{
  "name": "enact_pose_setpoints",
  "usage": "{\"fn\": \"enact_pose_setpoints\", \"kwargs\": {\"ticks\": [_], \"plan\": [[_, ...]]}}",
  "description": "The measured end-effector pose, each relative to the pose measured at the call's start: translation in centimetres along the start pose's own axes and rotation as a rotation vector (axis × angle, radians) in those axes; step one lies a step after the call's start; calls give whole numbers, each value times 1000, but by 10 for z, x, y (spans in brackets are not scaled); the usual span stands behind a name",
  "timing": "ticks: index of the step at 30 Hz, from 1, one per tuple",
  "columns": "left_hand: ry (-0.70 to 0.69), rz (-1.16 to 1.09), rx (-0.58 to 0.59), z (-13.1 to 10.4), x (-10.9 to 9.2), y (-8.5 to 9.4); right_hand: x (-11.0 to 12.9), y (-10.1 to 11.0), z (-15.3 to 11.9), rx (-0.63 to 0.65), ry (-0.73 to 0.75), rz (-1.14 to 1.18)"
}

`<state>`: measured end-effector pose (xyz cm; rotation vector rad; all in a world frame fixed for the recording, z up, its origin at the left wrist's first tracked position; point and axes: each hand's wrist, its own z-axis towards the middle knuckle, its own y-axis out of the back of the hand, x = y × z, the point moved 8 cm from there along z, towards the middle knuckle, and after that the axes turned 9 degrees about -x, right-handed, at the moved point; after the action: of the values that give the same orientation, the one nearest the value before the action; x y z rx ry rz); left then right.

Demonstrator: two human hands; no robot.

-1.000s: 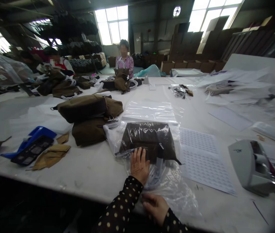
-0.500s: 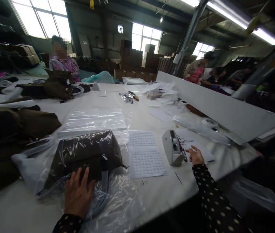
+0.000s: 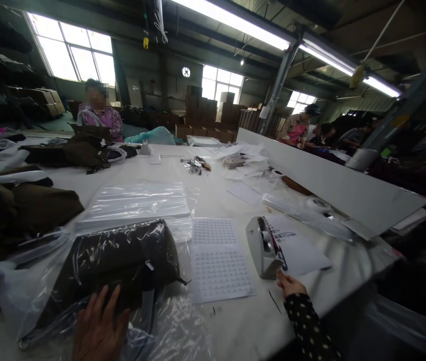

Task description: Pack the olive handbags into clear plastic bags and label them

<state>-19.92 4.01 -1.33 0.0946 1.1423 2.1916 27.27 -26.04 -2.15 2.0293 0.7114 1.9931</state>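
A dark olive bag (image 3: 111, 260), wrapped in clear plastic, lies at the front left of the table. My left hand (image 3: 102, 326) rests on its near side with the fingers spread. A strap with a pale tag comes off the bag's right part. My right hand (image 3: 291, 286) is at the near end of a grey tape dispenser (image 3: 263, 248), thumb and fingertips pinched together by its front edge. Whatever is between them is too small to make out. Between bag and dispenser lies a sheet of printed labels (image 3: 222, 271).
Flat clear plastic bags (image 3: 138, 200) are stacked behind the wrapped bag. More olive bags (image 3: 25, 208) pile up at left. A handwritten paper (image 3: 303, 250) lies right of the dispenser, with a white board (image 3: 329, 175) beyond. A person (image 3: 102, 115) is across the table.
My right hand has come nearer to me, from the dispenser's right side to its near end, and its fingers have closed. The view has tilted up; my left hand stays on the bag.
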Motion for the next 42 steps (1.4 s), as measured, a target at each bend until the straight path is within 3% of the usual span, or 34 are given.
{"fn": "enact_pose_setpoints", "kwargs": {"ticks": [4,7,10,13,16,18,21,24,27,30,32,34,35,36,37,39,42], "plan": [[8,-35,-15,-1,-4,6,8,18,2,31,67,-269],[12,-20,3,-2,-10,14,52,-6,-16,135,199,-291],[18,-2,9,0,-15,19,134,-80,-70,400,434,-123],[12,19,10,0,-17,22,219,-171,-157,791,635,-28],[9,14,7,-3,-19,24,271,-251,-249,1142,874,-134],[25,-5,-16,-5,-19,27,280,-293,-301,1225,1188,-394],[74,-38,-68,-6,-17,32,271,-337,-351,1120,1626,-826],[92,-39,-85,-6,-16,34,269,-359,-376,1018,1751,-961],[63,-13,-79,-5,-18,31,286,-367,-371,888,1763,-1010],[-3,6,-45,-2,-20,25,318,-360,-324,696,1690,-1025],[-37,12,-24,1,-20,24,331,-338,-278,556,1643,-1012],[-48,9,-37,2,-19,31,323,-305,-239,474,1697,-942],[-46,-4,-56,0,-19,39,308,-285,-226,472,1760,-892],[-47,-31,-76,-5,-21,48,289,-261,-224,481,1928,-743],[-54,-78,-97,-12,-25,57,262,-236,-225,519,2093,-604],[-112,-231,-120,-32,-41,74,199,-194,-225,620,2260,-434],[-282,-441,-79,-72,-77,83,132,-169,-222,703,2159,-333]]}}
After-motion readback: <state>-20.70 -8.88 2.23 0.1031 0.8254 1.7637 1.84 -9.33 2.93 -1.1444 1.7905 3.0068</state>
